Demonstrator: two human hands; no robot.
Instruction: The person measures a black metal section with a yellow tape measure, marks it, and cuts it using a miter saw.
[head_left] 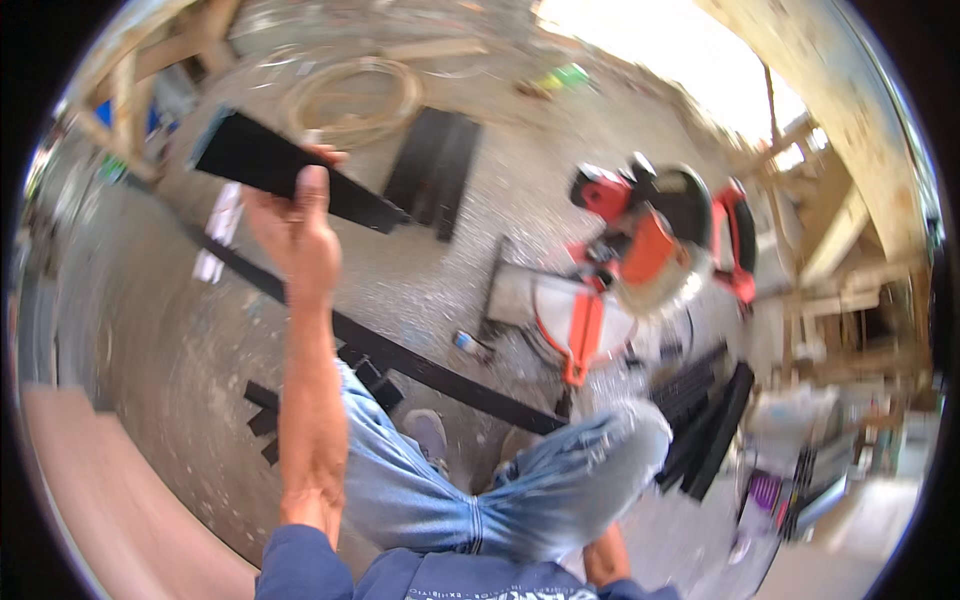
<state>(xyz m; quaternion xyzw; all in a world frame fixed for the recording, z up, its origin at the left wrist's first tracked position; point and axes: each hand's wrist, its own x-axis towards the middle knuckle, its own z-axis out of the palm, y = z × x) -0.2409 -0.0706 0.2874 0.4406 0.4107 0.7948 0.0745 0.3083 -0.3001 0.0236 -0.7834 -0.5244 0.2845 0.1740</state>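
My left hand (300, 215) is raised and closed round a short black plank (245, 155), thumb on the near side. The plank slants from upper left down to the right. Only a bit of my right forearm (605, 555) shows by my right thigh; its hand is hidden. Beyond the held plank, black planks (432, 170) lie side by side on the floor. A long black strip (420, 370) crosses the floor in front of my feet. Right of centre stands a red and grey mitre saw (640, 255), its base reaching toward my knees.
A coiled pale hose (365, 100) lies at the back. Short black offcuts (262, 410) are beside my left leg. More black lengths (715, 430) lie at the right, near a purple item (763, 490). A small bottle (470, 343) sits by the saw. Wooden framing (840, 230) rises at right.
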